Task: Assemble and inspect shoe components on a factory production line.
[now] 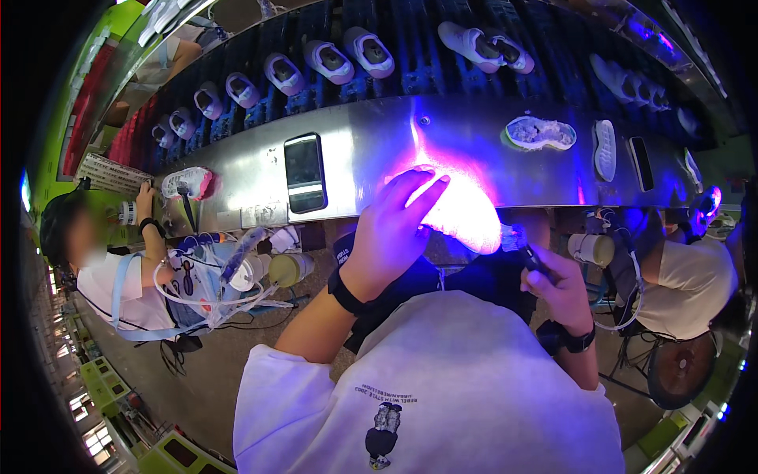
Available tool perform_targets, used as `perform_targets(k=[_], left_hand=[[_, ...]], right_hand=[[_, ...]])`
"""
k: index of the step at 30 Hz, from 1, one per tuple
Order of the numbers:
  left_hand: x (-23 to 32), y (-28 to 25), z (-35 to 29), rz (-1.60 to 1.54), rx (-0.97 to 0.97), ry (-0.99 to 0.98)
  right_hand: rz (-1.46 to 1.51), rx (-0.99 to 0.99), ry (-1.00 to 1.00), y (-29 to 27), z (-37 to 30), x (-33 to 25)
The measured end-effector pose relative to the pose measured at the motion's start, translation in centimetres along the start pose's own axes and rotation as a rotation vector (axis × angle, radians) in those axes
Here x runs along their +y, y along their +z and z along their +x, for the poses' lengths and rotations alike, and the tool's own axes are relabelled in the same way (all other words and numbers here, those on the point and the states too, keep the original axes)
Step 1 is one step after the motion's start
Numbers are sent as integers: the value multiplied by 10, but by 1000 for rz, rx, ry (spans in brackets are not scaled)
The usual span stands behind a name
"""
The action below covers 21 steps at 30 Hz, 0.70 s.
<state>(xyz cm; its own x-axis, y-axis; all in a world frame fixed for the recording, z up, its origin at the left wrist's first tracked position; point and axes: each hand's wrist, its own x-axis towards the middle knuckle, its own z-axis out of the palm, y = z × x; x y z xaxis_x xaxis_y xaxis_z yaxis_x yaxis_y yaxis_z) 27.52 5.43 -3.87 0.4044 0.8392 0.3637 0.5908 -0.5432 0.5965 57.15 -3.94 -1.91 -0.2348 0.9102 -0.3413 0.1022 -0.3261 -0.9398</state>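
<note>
Just right of the left hand [392, 225] holding it glows a shoe part [470, 217]

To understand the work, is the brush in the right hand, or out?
In: thumb and fingers of the right hand grip the brush by its dark handle.

We see a metal bench [253, 170] and dark slats [414, 47] beyond it.
Left of our left hand [388, 229], a phone [305, 172] lies on the metal, then a pink-edged sole [175, 183]; right of it, a wide pale sole [540, 133], a narrow white sole [605, 152] and a dark slab [642, 164]. Past the hand, pale shoes [341, 75] stand on the slats.
</note>
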Motion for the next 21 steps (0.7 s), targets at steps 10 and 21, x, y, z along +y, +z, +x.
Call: perform_targets(k=[10,21], left_hand=[[6,4,10,43,-92,-114],[5,9,39,-224,-251,-19]], right_hand=[[-614,143,-160,-12,5,-34],[-661,112,-338,-49,20,-26]])
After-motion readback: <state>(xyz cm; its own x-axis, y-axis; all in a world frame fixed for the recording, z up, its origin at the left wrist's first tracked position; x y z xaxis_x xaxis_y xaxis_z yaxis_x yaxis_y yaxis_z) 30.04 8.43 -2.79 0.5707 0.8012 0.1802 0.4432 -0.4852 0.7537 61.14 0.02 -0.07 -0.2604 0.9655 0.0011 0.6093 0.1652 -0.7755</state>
